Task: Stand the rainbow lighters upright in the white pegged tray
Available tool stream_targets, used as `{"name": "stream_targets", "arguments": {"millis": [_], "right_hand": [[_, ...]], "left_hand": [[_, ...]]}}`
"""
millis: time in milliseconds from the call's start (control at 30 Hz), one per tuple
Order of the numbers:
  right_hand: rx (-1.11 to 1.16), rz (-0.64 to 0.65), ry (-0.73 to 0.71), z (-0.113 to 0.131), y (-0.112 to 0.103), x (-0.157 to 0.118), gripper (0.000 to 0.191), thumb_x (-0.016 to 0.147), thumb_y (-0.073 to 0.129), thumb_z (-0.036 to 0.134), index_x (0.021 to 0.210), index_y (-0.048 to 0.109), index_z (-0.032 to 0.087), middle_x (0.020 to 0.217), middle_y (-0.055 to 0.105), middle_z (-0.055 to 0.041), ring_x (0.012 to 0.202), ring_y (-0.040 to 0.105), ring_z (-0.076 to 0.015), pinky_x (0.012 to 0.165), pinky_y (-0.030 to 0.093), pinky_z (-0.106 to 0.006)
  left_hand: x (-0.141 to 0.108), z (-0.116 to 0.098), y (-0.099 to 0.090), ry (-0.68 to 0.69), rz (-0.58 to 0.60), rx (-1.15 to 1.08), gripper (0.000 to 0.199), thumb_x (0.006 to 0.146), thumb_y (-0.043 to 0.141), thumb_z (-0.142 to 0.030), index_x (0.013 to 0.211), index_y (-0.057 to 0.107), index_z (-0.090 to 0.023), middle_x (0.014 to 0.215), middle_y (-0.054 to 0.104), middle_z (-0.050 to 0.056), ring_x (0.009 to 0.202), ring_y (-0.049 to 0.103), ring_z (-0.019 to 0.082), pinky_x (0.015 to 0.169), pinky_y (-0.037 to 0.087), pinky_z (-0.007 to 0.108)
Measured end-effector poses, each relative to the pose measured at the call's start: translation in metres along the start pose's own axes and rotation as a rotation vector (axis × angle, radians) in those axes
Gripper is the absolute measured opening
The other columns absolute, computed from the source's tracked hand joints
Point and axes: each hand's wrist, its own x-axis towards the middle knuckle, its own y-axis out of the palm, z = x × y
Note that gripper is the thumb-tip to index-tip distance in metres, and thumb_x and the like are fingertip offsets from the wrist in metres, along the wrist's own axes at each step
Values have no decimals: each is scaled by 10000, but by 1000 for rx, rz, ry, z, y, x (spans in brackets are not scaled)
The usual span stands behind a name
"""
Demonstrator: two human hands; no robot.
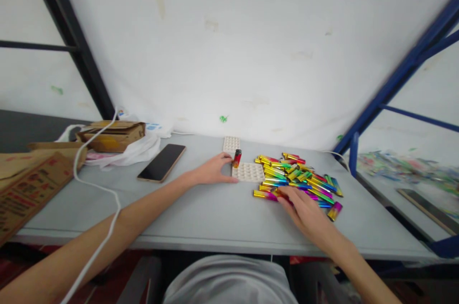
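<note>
A white tray with rows of holes lies on the grey table, and one red lighter stands upright at its left end. My left hand is at that end, thumb and fingers apart around the tray's edge, close beside the lighter. To the right spreads a pile of shiny multicoloured lighters. At the pile's near edge my right hand has its fingers closed on a lighter, mostly hidden by the fingers. A second holed tray lies farther back.
A black phone lies left of my left hand. Farther left are a cardboard box, white plastic bags and a brown carton. A white cable crosses over my left forearm. Blue metal posts stand at right.
</note>
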Motion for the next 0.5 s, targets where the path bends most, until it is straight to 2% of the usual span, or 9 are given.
{"name": "stream_targets", "arguments": {"millis": [67,133,167,233,300,333,433,500], "right_hand": [[146,-26,68,1,-14,19,336,1045,441,394,1247,651,225,1127,750,-101,985,718,-261,845,564,-389],[272,-88,102,1,-24,43,350,1023,472,441,1162,719,237,1094,765,-88,986,717,-271,869,550,-393],[336,-118,122,0,-27,57,347,1001,506,465,1113,745,240,1049,770,-80,971,714,-272,866,544,-390],[481,-168,190,-2,-28,86,350,935,603,509,1073,758,227,869,749,-53,819,688,-245,756,535,-357],[619,-196,254,-4,-22,114,393,849,696,552,1007,745,196,667,642,-3,616,575,-184,592,463,-301],[672,-221,261,-4,-17,126,402,838,699,570,932,728,180,631,592,10,586,522,-161,565,427,-285],[772,-257,199,-1,3,154,457,855,645,628,754,627,183,666,551,10,641,506,-143,606,428,-273],[911,-203,170,4,18,161,475,890,572,657,779,582,195,746,580,-1,691,556,-147,654,469,-277]], "left_hand": [[0,0,0,9,-8,-10,736,753,719,-687,1286,630,-187,1358,587,128,1247,575,294,1133,408,383],[0,0,0,14,-14,-28,733,753,730,-673,1291,630,-186,1353,586,129,1248,574,293,1140,402,389],[0,0,1,14,-15,-36,734,751,735,-668,1294,631,-186,1351,583,129,1250,573,292,1143,400,391],[0,1,1,15,-19,-48,730,746,745,-663,1294,634,-193,1346,582,125,1252,571,292,1145,401,396],[-1,2,1,26,-25,-60,715,744,754,-654,1289,640,-207,1341,587,117,1248,573,290,1145,403,400],[-1,2,1,32,-29,-66,707,744,758,-648,1288,643,-211,1338,591,114,1245,575,289,1144,405,403],[-1,2,1,45,-35,-77,696,752,762,-631,1288,646,-204,1345,595,121,1250,572,291,1156,396,415],[0,2,1,46,-32,-78,699,752,764,-631,1289,647,-198,1354,592,128,1262,565,297,1164,388,420]]}}
